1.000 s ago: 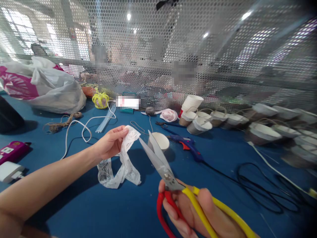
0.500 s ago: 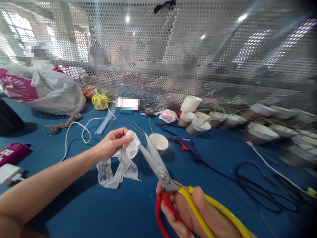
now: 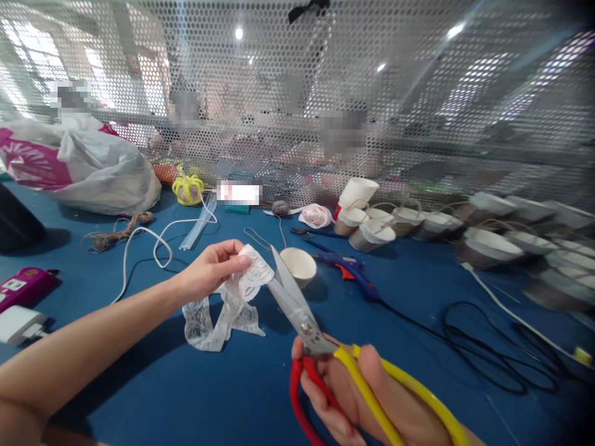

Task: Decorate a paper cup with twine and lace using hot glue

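Note:
My left hand (image 3: 218,266) pinches a strip of white lace ribbon (image 3: 255,272) between thumb and fingers. The rest of the lace hangs in folds down to the blue table. In my right hand (image 3: 353,390) is a pair of scissors (image 3: 304,328) with one red and one yellow handle, its blades parted and pointing up and left. The blade tips are at the right edge of the lace; whether they touch it I cannot tell. Just behind the blades stands a white paper cup (image 3: 299,265).
Right of the cup lies a blue glue gun (image 3: 346,266), its black cable (image 3: 483,353) coiled at right. Several twine-handled cups (image 3: 493,244) line the right side. Clear glue sticks (image 3: 199,223), a pink ribbon roll (image 3: 316,215) and a plastic bag (image 3: 106,173) lie along the perforated screen (image 3: 260,80).
The held end of the lace has turned and spread out to the right, towards the scissor blades. Both hands stay almost in place.

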A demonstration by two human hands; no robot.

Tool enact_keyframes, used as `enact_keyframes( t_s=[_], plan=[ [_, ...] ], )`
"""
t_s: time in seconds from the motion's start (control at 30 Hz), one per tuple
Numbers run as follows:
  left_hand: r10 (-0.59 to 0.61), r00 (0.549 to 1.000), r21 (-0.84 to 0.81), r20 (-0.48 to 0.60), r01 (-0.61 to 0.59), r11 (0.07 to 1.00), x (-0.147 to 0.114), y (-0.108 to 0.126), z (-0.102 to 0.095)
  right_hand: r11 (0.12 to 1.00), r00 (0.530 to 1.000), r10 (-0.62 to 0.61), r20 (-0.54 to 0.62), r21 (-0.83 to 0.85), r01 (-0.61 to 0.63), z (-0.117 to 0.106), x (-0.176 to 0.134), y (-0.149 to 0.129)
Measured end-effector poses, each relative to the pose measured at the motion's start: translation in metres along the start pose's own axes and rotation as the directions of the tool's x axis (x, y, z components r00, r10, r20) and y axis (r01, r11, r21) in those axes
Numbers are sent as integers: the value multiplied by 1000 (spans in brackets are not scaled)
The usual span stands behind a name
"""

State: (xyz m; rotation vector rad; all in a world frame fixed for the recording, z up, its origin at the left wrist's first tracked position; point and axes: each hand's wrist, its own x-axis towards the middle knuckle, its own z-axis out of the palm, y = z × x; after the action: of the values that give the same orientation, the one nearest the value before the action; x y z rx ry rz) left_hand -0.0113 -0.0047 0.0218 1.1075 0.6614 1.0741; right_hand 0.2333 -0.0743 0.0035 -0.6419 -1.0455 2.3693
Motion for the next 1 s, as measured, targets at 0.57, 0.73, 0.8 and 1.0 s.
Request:
enact_keyframes(
  t_s=[0.57, 0.73, 0.8, 1.0],
  plan=[
    [-116, 985, 72, 125, 107, 992, -2, -2, 1, 998, 999, -28, 28, -62, 30, 1, 2, 1],
    [-186, 978, 172, 90, 169, 970, -6, -4, 2, 994, 999, -40, 21, -100, 42, 3, 1, 1],
    [-184, 980, 200, 76, 166, 966, -7, -3, 3, 990, 998, -53, 31, -126, 57, 7, 0, 0],
    [-149, 982, 319, 117, 105, 942, -9, 4, 6, 976, 995, -98, -12, -198, 94, 15, -2, -5]
  ],
)
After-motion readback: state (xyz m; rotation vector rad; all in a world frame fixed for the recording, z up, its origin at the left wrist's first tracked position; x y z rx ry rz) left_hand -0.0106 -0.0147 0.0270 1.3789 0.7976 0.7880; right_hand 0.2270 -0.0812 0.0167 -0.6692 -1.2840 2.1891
